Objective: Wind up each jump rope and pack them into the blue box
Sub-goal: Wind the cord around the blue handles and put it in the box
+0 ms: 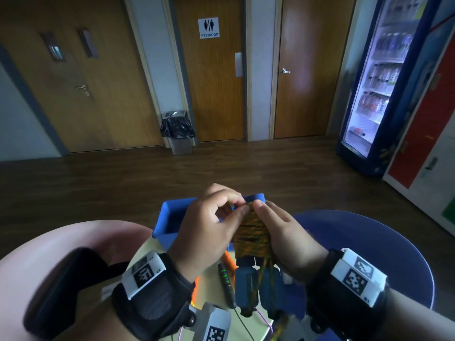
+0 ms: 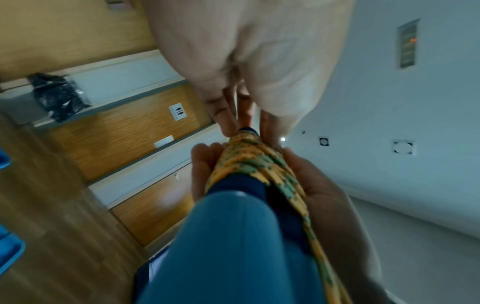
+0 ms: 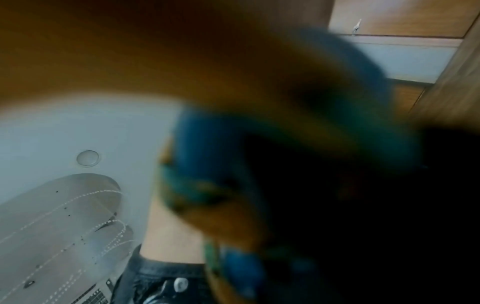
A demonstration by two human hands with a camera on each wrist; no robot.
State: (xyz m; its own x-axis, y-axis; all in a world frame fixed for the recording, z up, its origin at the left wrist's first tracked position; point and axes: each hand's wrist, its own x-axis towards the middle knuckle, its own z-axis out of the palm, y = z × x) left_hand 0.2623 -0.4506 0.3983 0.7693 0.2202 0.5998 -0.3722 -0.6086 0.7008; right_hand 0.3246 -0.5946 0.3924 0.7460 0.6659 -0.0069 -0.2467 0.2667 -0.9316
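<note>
L fingers [image 1: 242, 210] pinch rope bundle [image 1: 251, 236]; R hand [image 1: 283, 232] cups it.

Dim interior, head view lit chiefly by the glowing drinks fridge [image 1: 384, 77] at right, door frames bowed toward the edges; left wrist view softly motion-blurred; right wrist view heavily blurred, its right half near black, nothing there in focus.

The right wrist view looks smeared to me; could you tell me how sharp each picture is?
Right wrist view: heavily blurred and dark, rope only a smear. Left wrist view: rope sharp, blue handle near the lens soft. Head view: dim, hands slightly blurred, fridge glaring.
</note>
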